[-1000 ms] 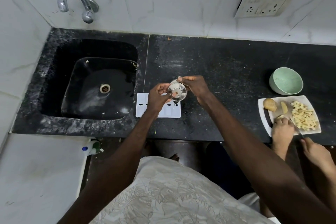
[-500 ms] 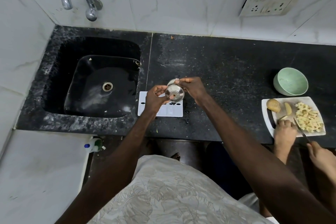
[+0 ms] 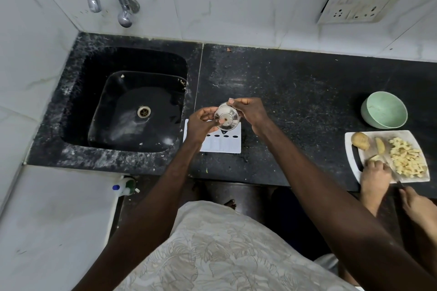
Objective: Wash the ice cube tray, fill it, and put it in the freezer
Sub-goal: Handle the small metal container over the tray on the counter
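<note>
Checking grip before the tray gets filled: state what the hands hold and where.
Both hold a small steel cup over the ice cube tray: left hand at its left rim, right hand at its upper-right rim.

From my view the sink (image 3: pixel 125 111) occupies the left of the countertop (image 3: pixel 295 92), with the tap (image 3: pixel 113 2) on the wall behind it. Just right of the sink, the ice cube tray (image 3: pixel 224 144) lies flat on the countertop. Above the tray, my left hand (image 3: pixel 201 125) and right hand (image 3: pixel 250 111) hold a small steel cup (image 3: pixel 227 118) between them. Far right, a bowl (image 3: pixel 384 110) sits behind a cutting board (image 3: pixel 350 146) carrying a potato (image 3: pixel 359 140) and diced pieces (image 3: pixel 406 160); another person's hand (image 3: pixel 376 170) rests on the board's near edge. A socket panel (image 3: pixel 359 0) is on the wall behind, and a bottle (image 3: pixel 124 186) stands below the counter's front edge.
</note>
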